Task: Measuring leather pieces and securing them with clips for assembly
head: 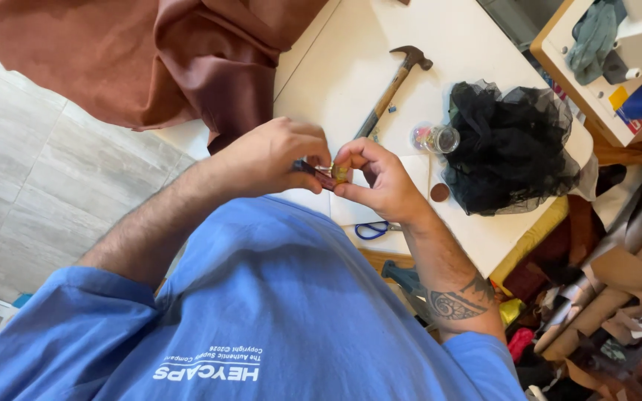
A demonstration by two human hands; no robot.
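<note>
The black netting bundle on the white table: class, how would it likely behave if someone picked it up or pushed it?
The black netting looks sheer and crumpled, so it is probably very light and floppy, sagging rather than holding shape. Pushed, it would likely squash or slide on the white table, not roll. Its open mesh might snag on the hammer nearby.

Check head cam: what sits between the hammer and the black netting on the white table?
A small clear jar of colourful bits lies between the hammer and the black netting, on the white table.
</note>
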